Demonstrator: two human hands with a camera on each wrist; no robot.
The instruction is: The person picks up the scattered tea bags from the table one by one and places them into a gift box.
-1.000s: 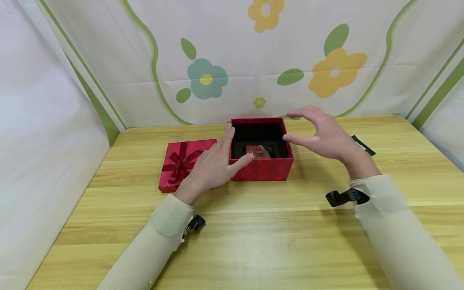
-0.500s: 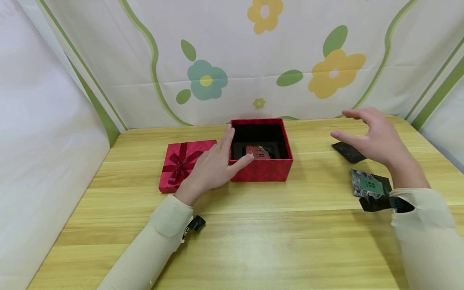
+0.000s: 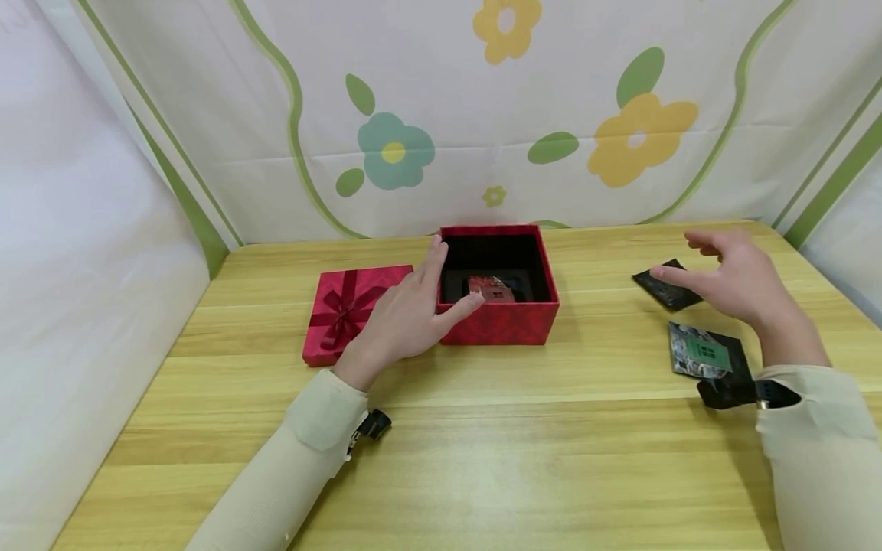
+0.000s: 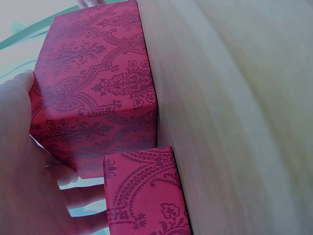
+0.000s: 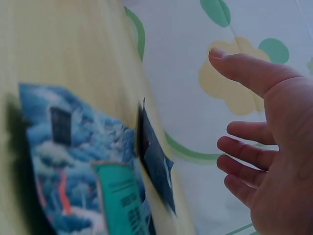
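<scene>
A red patterned gift box (image 3: 498,324) stands lidless near the back of the table, its dark inside showing a small red packet (image 3: 491,288). My left hand (image 3: 403,314) rests along the box's left wall, fingers extended, thumb at the front rim. The left wrist view also shows this hand (image 4: 29,166) beside the box (image 4: 98,63). On the right, my right hand (image 3: 747,283) hovers with nothing in it, fingers spread, close to a black packet (image 3: 664,289). Nearer me lies a packet with a green label (image 3: 703,352), partly covered by the wrist camera.
The box lid (image 3: 344,306) with a dark red ribbon bow lies left of the box, partly behind my left hand. A white curtain (image 3: 482,115) printed with flowers closes off the back. Bare wooden table (image 3: 482,451) spreads in front.
My right hand has moved from beside the box's right edge out to the right, uncovering the packets, then slightly lower over them. The left hand and box stay put.
</scene>
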